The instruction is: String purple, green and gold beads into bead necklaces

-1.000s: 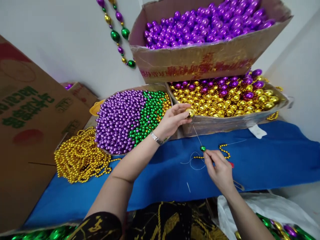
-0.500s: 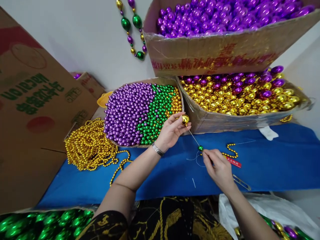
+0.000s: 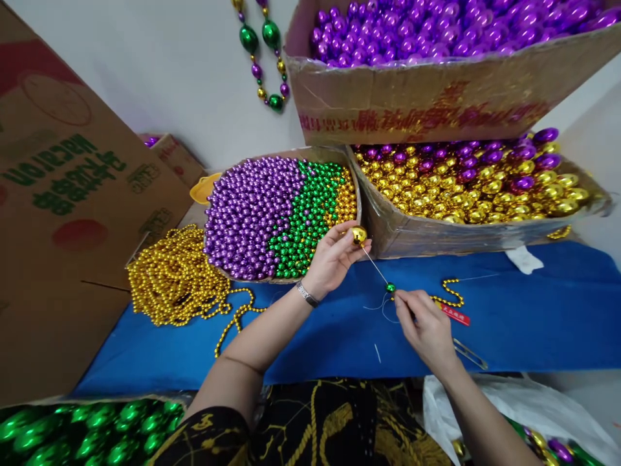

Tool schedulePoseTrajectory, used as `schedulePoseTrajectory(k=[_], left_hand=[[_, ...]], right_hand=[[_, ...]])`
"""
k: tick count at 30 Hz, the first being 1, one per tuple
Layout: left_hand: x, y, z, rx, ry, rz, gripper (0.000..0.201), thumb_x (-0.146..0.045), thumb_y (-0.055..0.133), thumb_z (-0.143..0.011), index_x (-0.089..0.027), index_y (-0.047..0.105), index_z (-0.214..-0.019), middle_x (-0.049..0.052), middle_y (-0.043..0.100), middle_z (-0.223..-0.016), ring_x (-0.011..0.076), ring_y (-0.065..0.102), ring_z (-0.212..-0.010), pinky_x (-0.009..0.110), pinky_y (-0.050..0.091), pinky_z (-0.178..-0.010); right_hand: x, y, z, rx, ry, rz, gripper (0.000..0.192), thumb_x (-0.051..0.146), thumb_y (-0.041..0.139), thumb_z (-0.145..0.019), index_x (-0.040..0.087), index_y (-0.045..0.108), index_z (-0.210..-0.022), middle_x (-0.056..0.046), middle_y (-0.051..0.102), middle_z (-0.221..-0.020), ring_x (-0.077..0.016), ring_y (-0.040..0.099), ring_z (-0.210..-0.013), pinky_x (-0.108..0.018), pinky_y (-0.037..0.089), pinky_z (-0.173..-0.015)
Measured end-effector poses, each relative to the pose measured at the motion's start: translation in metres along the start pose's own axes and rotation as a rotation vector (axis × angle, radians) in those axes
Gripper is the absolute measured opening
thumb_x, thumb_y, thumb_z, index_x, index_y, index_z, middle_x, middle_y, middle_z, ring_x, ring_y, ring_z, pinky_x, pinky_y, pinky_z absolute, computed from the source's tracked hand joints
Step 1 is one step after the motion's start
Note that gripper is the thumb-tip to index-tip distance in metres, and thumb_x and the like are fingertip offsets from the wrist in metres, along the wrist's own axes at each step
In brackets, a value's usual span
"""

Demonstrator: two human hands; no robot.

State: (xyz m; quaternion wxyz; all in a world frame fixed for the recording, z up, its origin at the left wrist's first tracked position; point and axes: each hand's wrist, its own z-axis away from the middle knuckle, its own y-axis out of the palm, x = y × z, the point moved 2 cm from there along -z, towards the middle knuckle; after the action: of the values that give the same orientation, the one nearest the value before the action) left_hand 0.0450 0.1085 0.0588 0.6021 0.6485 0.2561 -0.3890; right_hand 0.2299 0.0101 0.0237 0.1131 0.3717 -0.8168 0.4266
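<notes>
Between the fingertips of my left hand (image 3: 334, 257) is a large gold bead (image 3: 358, 235). A thin straight needle (image 3: 374, 264) runs from that bead down toward my right hand (image 3: 427, 327). Just ahead of my right fingertips a small green bead (image 3: 391, 287) sits on the needle, and those fingers are pinched closed at its lower end. Loops of thin thread (image 3: 385, 310) lie on the blue cloth beside the right hand. A short string of gold beads (image 3: 453, 294) rests past it, next to a red tag (image 3: 455, 314).
Behind the left hand stands a box of small purple, green and gold beads (image 3: 252, 213). A carton of gold beads (image 3: 436, 188) is to its right, under a carton of purple beads (image 3: 412, 32). Piled gold bead strands (image 3: 177, 275) lie left. Thread snips (image 3: 469, 354) lie near the front edge.
The view has shifted slightly. Both hands keep nearly the same pose, with the gold bead at the left fingertips and the green bead on the needle.
</notes>
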Motion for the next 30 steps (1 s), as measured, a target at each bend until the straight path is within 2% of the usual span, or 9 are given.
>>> schedulePoseTrajectory(k=[4,10,13,18,21,26,30], left_hand=[[0.007,0.002,0.012,0.071,0.048,-0.036,0.042,-0.028,0.083,-0.069,-0.023,0.065,-0.106,0.004,0.067,-0.103,0.0181,0.068,-0.094,0.039,0.056,-0.091],[0.015,-0.004,0.025,0.108,-0.007,-0.008,0.039,-0.03,0.081,-0.072,-0.023,0.066,-0.107,0.004,0.067,-0.102,0.0182,0.069,-0.093,0.038,0.057,-0.089],[0.014,-0.009,0.028,0.089,0.032,-0.029,0.039,-0.029,0.082,-0.071,-0.023,0.065,-0.106,0.004,0.067,-0.099,0.0186,0.069,-0.093,0.039,0.056,-0.089],[0.015,-0.015,0.033,0.031,-0.01,0.031,0.041,-0.03,0.084,-0.069,-0.022,0.064,-0.104,0.005,0.067,-0.102,0.0194,0.07,-0.093,0.041,0.056,-0.09],[0.013,-0.02,0.035,0.005,0.043,0.021,0.042,-0.028,0.086,-0.066,-0.02,0.064,-0.102,0.004,0.068,-0.099,0.0177,0.069,-0.088,0.04,0.057,-0.087],[0.008,-0.029,0.04,-0.003,0.005,0.034,0.04,-0.03,0.083,-0.071,-0.021,0.063,-0.104,0.004,0.067,-0.1,0.0195,0.07,-0.091,0.041,0.056,-0.089],[0.009,-0.033,0.045,0.012,0.048,-0.019,0.039,-0.03,0.083,-0.069,-0.022,0.064,-0.103,0.004,0.067,-0.101,0.0193,0.07,-0.091,0.041,0.057,-0.088]], right_hand=[[-0.002,0.005,0.0,-0.003,0.035,-0.003,0.014,0.021,0.054,-0.095,0.019,0.066,-0.102,-0.005,0.069,-0.086,-0.0136,0.067,-0.076,-0.025,0.055,-0.074],[-0.007,0.01,0.002,0.01,0.053,-0.032,0.014,0.023,0.053,-0.096,0.02,0.067,-0.099,-0.005,0.069,-0.086,-0.0146,0.067,-0.077,-0.027,0.056,-0.072],[-0.006,0.012,0.002,-0.001,0.038,-0.008,0.015,0.024,0.053,-0.096,0.02,0.067,-0.098,-0.005,0.069,-0.085,-0.0152,0.067,-0.076,-0.028,0.056,-0.073],[-0.005,0.016,0.003,0.025,0.01,-0.014,0.013,0.023,0.055,-0.094,0.02,0.067,-0.099,-0.005,0.07,-0.087,-0.0154,0.067,-0.078,-0.028,0.056,-0.075],[-0.003,0.02,0.002,0.016,-0.026,-0.015,0.012,0.021,0.057,-0.093,0.02,0.067,-0.1,-0.005,0.07,-0.088,-0.0148,0.067,-0.077,-0.027,0.056,-0.076],[0.0,0.026,0.001,0.117,0.027,-0.106,0.012,0.023,0.055,-0.094,0.021,0.067,-0.097,-0.004,0.069,-0.087,-0.0148,0.067,-0.076,-0.026,0.055,-0.071],[0.002,0.03,0.0,0.058,0.012,-0.059,0.014,0.025,0.055,-0.094,0.021,0.068,-0.098,-0.005,0.07,-0.087,-0.0158,0.067,-0.077,-0.028,0.056,-0.074]])
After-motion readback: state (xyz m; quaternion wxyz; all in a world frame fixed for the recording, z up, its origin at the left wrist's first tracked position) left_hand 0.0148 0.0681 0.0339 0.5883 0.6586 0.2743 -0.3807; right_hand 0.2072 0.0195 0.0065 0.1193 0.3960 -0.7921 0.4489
